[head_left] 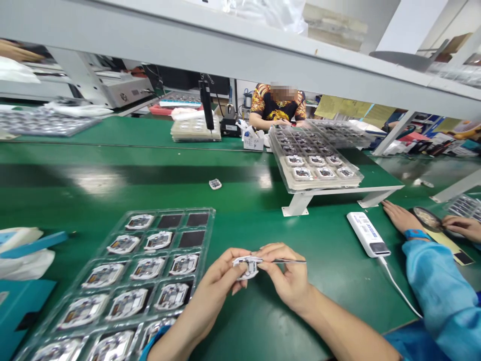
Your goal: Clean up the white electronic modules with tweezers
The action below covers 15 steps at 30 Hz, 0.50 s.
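Note:
My left hand (225,276) is closed on a small white-rimmed device housing (247,267), its thumb pressed on the face and fingers behind. Metal parts show inside the housing. My right hand (283,276) pinches a thin metal tool that looks like tweezers (289,261); its shaft sticks out to the right. The right fingertips touch the housing's right edge and hide the tool's other end. Left of my hands lies a clear plastic tray (212,220) with several similar housings (184,263) in its pockets. Some pockets at its far right show only dark pads (191,239).
A single housing (215,184) lies on the green table (240,200). A raised stand (296,205) carries stacked trays (319,185). A white device (366,233) with a cable lies right, near a co-worker's blue sleeve (436,281). An electric screwdriver (206,105) hangs behind. Another person (278,108) sits opposite.

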Available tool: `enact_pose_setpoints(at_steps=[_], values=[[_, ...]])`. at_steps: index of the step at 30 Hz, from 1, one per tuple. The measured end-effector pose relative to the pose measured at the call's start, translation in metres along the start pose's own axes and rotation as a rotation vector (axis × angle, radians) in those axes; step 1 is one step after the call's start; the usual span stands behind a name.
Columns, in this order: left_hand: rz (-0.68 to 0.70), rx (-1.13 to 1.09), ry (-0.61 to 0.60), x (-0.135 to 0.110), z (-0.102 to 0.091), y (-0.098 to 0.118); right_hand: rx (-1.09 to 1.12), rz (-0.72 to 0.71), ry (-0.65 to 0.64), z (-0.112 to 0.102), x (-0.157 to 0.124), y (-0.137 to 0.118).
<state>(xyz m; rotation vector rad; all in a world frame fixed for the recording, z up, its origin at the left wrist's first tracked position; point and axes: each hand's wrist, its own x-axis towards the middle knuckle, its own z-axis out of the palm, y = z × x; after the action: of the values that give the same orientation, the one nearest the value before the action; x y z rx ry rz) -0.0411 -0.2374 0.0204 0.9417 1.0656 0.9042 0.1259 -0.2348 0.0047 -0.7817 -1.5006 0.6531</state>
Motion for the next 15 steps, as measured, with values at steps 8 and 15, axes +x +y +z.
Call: enact_pose_setpoints(at_steps=[8, 15], values=[[0.105, 0.088, -0.08, 0.01, -0.006, -0.012, -0.037, 0.031, 0.019, -0.004, 0.007, -0.004], [0.208, 0.351, -0.028, 0.026, -0.025, 0.002, -0.207, -0.198, 0.014, -0.01, 0.011, -0.008]])
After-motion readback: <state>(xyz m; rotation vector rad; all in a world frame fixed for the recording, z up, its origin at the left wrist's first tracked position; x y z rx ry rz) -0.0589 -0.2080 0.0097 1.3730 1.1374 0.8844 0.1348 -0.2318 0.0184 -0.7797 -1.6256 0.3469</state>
